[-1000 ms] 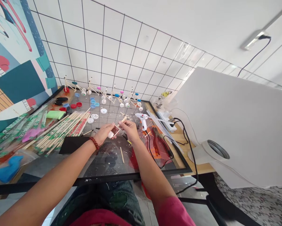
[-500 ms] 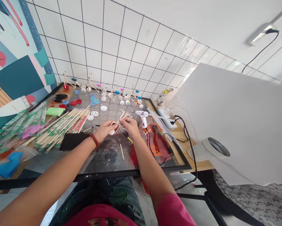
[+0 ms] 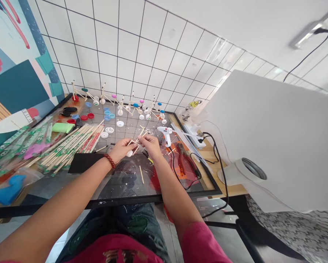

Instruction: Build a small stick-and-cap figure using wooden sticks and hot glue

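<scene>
My left hand (image 3: 120,150) is closed, its thumb and fingers pinching a small frame of wooden sticks (image 3: 133,142). A white bottle cap (image 3: 129,153) shows under the left fingertips, at the frame's lower end. My right hand (image 3: 152,146) is closed too, with its fingertips pinching the same frame from the right. The exact stick each finger presses is too small to make out. Just beyond the hands lie loose stick pieces (image 3: 143,130). A white glue gun (image 3: 165,135) stands to the right of my right hand. A single short stick (image 3: 141,174) lies on the glass tabletop nearer me.
Several small models of sticks and bottle caps (image 3: 120,109) line the wall. Wrapped chopsticks (image 3: 70,148) lie at left, near a green block (image 3: 62,127) and blue caps (image 3: 107,113). Red-handled pliers (image 3: 183,160), a black cable (image 3: 226,182) and a power strip (image 3: 195,137) are at right.
The view has shifted slightly. Both hands stay together on the stick frame, with only a small change in finger position.
</scene>
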Demonstrator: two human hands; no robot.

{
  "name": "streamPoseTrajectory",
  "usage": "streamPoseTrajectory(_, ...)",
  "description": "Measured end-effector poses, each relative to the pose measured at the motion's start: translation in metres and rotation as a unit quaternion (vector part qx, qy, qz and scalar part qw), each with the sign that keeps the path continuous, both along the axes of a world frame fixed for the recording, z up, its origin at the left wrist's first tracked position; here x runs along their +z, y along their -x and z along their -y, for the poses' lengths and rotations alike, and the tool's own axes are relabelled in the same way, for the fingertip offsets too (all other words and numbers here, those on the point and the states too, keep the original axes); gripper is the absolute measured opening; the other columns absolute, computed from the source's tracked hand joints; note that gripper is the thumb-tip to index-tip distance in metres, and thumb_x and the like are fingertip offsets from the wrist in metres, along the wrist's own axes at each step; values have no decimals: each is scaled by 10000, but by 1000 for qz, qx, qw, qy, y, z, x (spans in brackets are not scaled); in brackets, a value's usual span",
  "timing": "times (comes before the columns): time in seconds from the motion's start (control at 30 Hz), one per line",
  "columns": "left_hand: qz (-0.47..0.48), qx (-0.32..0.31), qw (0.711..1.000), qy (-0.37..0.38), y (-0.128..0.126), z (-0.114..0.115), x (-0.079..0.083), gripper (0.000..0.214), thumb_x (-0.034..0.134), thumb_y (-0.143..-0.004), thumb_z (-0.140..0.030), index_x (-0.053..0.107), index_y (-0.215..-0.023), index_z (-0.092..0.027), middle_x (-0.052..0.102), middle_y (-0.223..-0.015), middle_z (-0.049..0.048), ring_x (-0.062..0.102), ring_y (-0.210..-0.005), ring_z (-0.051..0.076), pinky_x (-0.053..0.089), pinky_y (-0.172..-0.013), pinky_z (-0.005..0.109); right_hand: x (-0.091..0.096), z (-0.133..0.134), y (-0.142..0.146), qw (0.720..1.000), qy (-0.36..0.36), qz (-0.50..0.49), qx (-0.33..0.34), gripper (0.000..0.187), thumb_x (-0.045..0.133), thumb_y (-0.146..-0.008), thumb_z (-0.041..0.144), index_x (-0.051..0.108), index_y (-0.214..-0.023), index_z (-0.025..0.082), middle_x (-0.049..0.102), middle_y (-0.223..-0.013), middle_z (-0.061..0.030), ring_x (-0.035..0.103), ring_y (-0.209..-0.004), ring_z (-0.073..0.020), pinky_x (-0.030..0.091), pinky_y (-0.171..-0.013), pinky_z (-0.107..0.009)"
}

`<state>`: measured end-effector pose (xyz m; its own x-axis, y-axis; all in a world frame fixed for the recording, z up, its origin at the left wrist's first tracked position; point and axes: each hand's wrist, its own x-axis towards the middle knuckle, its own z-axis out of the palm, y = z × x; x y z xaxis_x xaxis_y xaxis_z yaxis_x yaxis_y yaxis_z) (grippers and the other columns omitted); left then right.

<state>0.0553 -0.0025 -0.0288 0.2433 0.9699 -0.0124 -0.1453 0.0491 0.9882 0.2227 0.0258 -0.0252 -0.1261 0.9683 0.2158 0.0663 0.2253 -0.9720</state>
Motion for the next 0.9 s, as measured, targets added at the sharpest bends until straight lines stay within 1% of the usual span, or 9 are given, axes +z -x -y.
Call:
streamPoseTrajectory(0.13, -2, 32, 999, 22, 0, -4, -5, 336, 927, -663, -456, 728, -765, -205, 728, -709, 39, 646, -615, 178, 523, -614, 313, 0, 0, 1, 1000, 12, 2, 5, 531, 805, -736, 743, 672, -611, 244, 569, -571, 9, 459, -578, -152, 387, -589, -311)
streamPoseTrajectory(0.23, -30, 53, 998, 31, 2, -7, -9, 305, 921, -658, -367, 766, -853, -192, 779, -806, 70, 707, -706, 216, 567, -657, 332, -1, -2, 1, 1000, 9, 4, 3, 524, 803, -731, 729, 663, -610, 238, 562, -569, 16, 464, -580, -148, 402, -603, -309)
streamPoseTrajectory(0.37, -109, 109, 987, -39, 7, -10, -11, 427, 858, -584, -192, 806, -1007, -196, 809, -1180, 112, 750, -993, 256, 607, -857, 353, -6, -5, 1, 1000, 5, 6, -23, 529, 806, -718, 717, 635, -599, 231, 529, -582, 27, 448, -610, -145, 393, -615, -300)
streamPoseTrajectory(0.43, -109, 143, 982, -63, 10, -12, -10, 422, 798, -582, -179, 817, -1002, -206, 783, -1284, 108, 736, -1078, 258, 597, -933, 357, -8, -5, 1, 999, 3, 3, -39, 536, 816, -704, 715, 622, -583, 230, 495, -584, 33, 428, -624, -145, 372, -613, -295)
streamPoseTrajectory(0.47, -92, 154, 982, -57, 11, -13, -10, 387, 774, -597, -199, 820, -981, -205, 789, -1256, 107, 736, -1077, 259, 595, -936, 361, -8, -5, 1, 999, 1, 2, -44, 538, 819, -699, 714, 618, -578, 230, 483, -586, 34, 421, -630, -145, 365, -613, -294)
streamPoseTrajectory(0.57, 7, 178, 984, -2, 13, -17, -6, 262, 750, -667, -306, 809, -892, -185, 810, -1048, 108, 746, -986, 259, 605, -877, 366, -8, -5, 1, 999, 1, 5, -49, 536, 825, -707, 701, 606, -567, 233, 471, -591, 31, 424, -647, -152, 373, -618, -294)
streamPoseTrajectory(0.67, 85, 213, 973, 29, 14, -18, 0, 299, 803, -705, -449, 767, -800, -168, 789, -926, 107, 729, -876, 233, 604, -803, 353, -6, -4, 2, 999, -1, 11, -49, 558, 826, -712, 711, 577, -555, 238, 473, -592, 27, 439, -658, -160, 395, -633, -299)
streamPoseTrajectory(0.77, 86, 235, 968, 37, 15, -18, 3, 426, 906, -640, -548, 709, -698, -175, 736, -775, 64, 686, -771, 197, 583, -746, 330, -5, -3, 3, 999, -5, 10, -39, 573, 820, -690, 754, 595, -563, 242, 499, -603, 20, 451, -661, -166, 410, -652, -312)
streamPoseTrajectory(0.9, 43, 244, 969, 22, 15, -16, 1, 434, 990, -536, -500, 710, -644, -186, 714, -682, 27, 667, -727, 182, 559, -749, 321, -5, -1, 3, 999, -4, 6, -33, 558, 831, -679, 752, 625, -569, 245, 553, -625, 10, 485, -672, -172, 434, -682, -325)
